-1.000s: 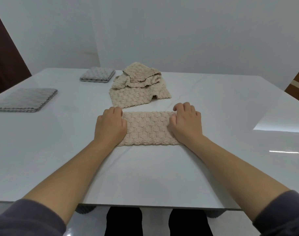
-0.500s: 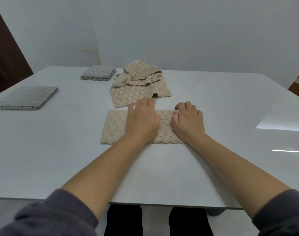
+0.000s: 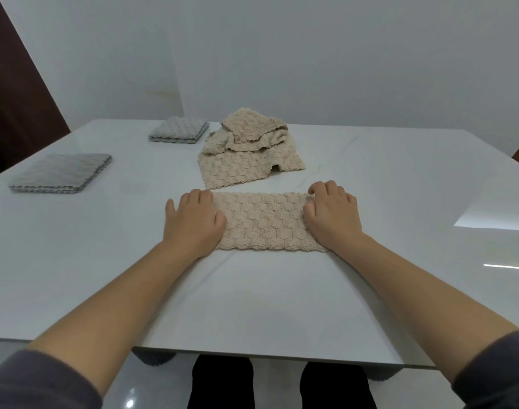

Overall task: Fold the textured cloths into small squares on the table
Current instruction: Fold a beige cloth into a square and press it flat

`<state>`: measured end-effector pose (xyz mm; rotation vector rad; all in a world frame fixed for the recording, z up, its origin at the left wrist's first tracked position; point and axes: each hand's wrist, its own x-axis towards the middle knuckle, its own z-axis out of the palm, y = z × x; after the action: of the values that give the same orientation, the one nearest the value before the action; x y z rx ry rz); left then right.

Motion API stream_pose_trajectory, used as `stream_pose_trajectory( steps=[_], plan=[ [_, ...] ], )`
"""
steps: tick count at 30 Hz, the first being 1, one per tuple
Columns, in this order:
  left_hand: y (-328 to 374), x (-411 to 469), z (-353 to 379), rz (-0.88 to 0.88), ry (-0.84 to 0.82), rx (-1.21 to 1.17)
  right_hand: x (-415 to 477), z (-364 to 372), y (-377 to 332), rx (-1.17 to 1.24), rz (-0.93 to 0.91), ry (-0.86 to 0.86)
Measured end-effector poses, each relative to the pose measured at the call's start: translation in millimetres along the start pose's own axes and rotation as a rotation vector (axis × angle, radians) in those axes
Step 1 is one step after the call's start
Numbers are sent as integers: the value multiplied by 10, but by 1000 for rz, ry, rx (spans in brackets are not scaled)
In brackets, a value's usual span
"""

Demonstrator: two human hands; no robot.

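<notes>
Because it has been folded only once, the beige, nubbly-textured cloth strip [image 3: 264,222] lies as a long rectangle across the middle of the glossy white table [image 3: 400,202], its long sides running from nine o'clock to three o'clock in front of the person.

The left hand [image 3: 193,224] lies flat over the strip's nine o'clock end, fingers fairly straight and thumb on the fabric, gripping nothing. It seems to be there to pin the layers flat. The right hand [image 3: 333,221] covers the three o'clock end with knuckles raised and fingers bent toward the far edge. Whether they pinch the cloth or only press it cannot be told. With a hand at each end, the likely next step is a fold across the middle to make a square.

At twelve o'clock, just beyond the strip and nearly touching it, sits a heap of crumpled beige textured cloths [image 3: 249,149] not yet folded. It leaves little room on the far side. A folded grey textured square [image 3: 62,172] rests at ten o'clock, well apart, and a second folded grey square [image 3: 178,132] at eleven o'clock. Neither is in the way.
</notes>
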<state>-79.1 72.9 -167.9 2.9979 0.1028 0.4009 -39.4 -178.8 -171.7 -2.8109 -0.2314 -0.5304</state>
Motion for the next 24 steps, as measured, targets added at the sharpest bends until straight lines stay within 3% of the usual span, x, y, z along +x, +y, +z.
stream_pose_trajectory(
  steps=[3,8,12,14,24],
  plan=[
    [7,-3,-165,-107,-9,21,23,-91,-70,19,-21,-79],
    [71,226,-487,-507,-252,-358,-79,-152,-379,52,-209,-343],
    [-10,329,-566,-647,-483,-732,-172,-32,-434,-42,-197,-451],
    [-31,322,-557,-668,-572,-809,-166,-41,-437,-54,-192,-463],
    [-516,203,-563,-678,-395,-986,-159,35,-903,-43,-206,-524]
  ],
)
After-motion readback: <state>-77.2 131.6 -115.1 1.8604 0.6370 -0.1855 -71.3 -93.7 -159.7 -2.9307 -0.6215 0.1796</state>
